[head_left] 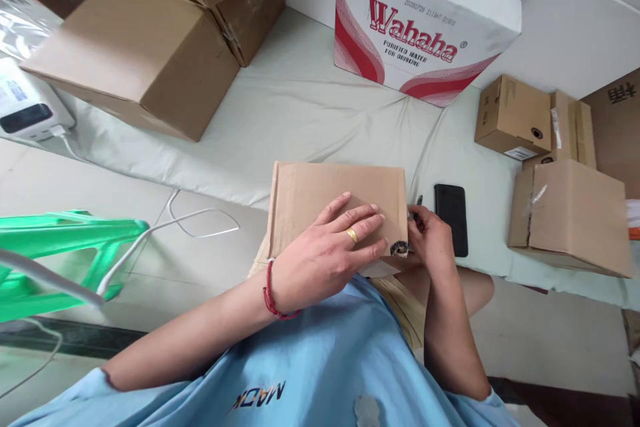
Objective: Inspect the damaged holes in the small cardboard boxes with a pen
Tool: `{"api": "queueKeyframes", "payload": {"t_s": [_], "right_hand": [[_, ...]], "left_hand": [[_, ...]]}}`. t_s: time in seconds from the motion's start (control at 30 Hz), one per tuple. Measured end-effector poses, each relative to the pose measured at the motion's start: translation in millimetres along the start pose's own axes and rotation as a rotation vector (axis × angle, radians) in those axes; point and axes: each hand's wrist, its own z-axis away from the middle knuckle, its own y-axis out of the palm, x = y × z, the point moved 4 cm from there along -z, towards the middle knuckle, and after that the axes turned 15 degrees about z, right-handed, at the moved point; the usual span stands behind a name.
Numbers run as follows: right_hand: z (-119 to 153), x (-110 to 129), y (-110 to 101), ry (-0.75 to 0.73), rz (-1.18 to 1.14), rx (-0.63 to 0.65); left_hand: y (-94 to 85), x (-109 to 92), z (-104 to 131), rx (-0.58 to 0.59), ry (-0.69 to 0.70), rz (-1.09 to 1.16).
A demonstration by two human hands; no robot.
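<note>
A flat brown cardboard box (305, 197) lies at the front edge of the cloth-covered surface, close to my body. My left hand (337, 243) rests on its top with the fingers spread, a ring on one finger and a red cord at the wrist. At the box's right side, my right hand (427, 237) has its fingers pinched around a small dark object whose shape is mostly hidden. Beside that hand, the lower right corner of the box shows a dark, torn-looking patch (399, 249). Just right of my right hand lies a black phone (451, 220).
Behind stands a white and red Wahaha carton (415, 33). Large brown boxes (135, 47) sit at the back left, smaller ones (575, 213) at the right. A white device (30, 107) with a cable and a green stool (75, 253) are at the left.
</note>
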Motion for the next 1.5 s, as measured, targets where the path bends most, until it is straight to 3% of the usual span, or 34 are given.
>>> {"api": "queueKeyframes", "payload": {"t_s": [0.1,0.27,0.43,0.57,0.73,0.9,1.17,1.33,1.5], "right_hand": [[11.3,-6.0,-6.8,0.039,-0.316,-0.070],[30.8,-13.4,-34.0,0.068,-0.877,-0.317],[44.9,-7.0,-63.6,0.063,-0.973,-0.501],[56.7,7.4,-76.0,-0.002,-1.089,-0.414],[73.4,22.1,-76.5,0.032,-0.947,-0.228],[81.9,37.1,-65.2,-0.082,-0.789,-0.109],[80.5,43.7,-55.9,-0.131,-0.515,-0.196],[77.8,47.0,-56.7,-0.174,-0.478,-0.156],[72.2,44.5,-59.6,-0.138,-0.461,-0.252]], "left_hand": [[0.9,0.7,-3.0,-0.006,-0.009,0.002],[1.1,0.4,-4.0,-0.006,-0.017,0.004],[1.3,0.9,-2.7,-0.008,-0.043,0.024],[1.9,1.9,-2.4,-0.014,-0.043,0.049],[0.7,2.5,-2.6,-0.022,-0.051,0.061],[1.3,2.7,-2.3,-0.018,-0.064,0.087],[3.1,4.6,-2.0,-0.023,-0.065,0.111],[2.3,4.6,-2.2,-0.017,-0.071,0.113],[2.7,4.6,-2.9,-0.026,-0.070,0.116]]}}
